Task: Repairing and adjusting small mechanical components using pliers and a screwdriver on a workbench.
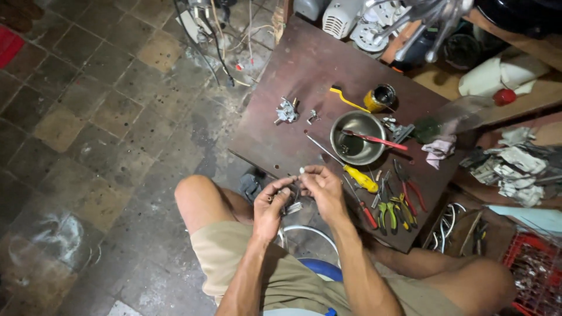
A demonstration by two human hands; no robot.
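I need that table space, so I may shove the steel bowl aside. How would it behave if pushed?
The steel bowl looks thin and shiny, so it would probably slide easily on the dark table. A red-handled tool leans across its rim and may tip out or rattle. Small parts seem to lie inside and could shift.

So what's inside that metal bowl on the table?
In the bowl lies a red-handled tool, its handle sticking out over the rim. A few small dark bits sit at the bottom; what they are is too small to tell.
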